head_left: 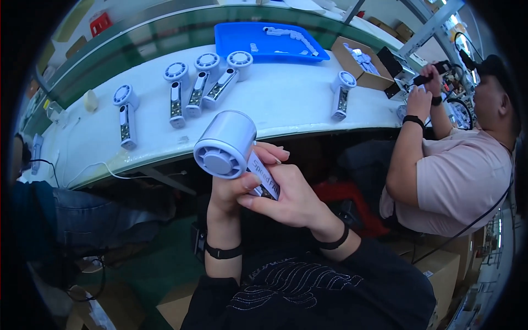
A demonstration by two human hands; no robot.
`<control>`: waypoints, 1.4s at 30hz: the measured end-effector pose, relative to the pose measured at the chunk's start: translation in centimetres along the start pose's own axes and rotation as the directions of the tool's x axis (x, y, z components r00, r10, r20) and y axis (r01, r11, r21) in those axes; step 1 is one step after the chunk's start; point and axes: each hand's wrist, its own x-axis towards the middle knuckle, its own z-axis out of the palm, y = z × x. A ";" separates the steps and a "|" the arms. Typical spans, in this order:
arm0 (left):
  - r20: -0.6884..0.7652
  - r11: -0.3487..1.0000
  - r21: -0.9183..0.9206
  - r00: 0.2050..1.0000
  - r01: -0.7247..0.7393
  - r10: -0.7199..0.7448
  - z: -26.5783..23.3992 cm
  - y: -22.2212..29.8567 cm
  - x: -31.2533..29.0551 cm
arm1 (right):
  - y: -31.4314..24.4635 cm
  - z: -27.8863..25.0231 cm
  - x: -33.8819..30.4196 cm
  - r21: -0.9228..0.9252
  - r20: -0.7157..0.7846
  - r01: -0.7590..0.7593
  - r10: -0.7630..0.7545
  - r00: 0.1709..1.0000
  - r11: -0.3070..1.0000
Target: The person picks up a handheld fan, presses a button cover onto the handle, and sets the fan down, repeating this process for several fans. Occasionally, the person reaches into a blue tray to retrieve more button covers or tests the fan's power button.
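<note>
A white handheld fan (pixel 226 137) is held up in front of me, its round vented head tilted toward the lower left. Beneath the head, the fingers of my left hand (pixel 226 192) close round the fan's neck and upper handle. My right hand (pixel 294 195) grips the handle from the other side, its thumb close to the left one. Part of the handle shows between my hands, with printed lettering and a bit of exposed circuit board; the rest is hidden by my fingers. Black bands circle both wrists.
On the white worktable (pixel 275 104) stand several similar fans, such as the left one (pixel 126 118) and the right one (pixel 342 93). Behind them lie a blue tray (pixel 242 36) with small white parts and a cardboard box (pixel 352 69). A co-worker (pixel 456 176) sits right; another person's leg (pixel 104 217) is left.
</note>
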 end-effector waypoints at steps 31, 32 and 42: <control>-0.196 0.851 0.324 0.910 0.413 -0.366 1.9 2.8 0.6 | 5.3 -2.0 -0.4 0.243 0.217 -0.186 0.133 0.967 0.952; -0.214 0.826 0.325 0.887 0.460 -0.409 2.2 3.1 0.7 | 5.7 -1.7 -0.3 0.294 0.262 -0.227 0.150 0.953 0.928; -0.213 0.774 0.353 0.851 0.525 -0.480 3.5 3.0 1.3 | 5.6 -1.2 -0.3 0.512 0.253 -0.164 0.034 0.967 0.843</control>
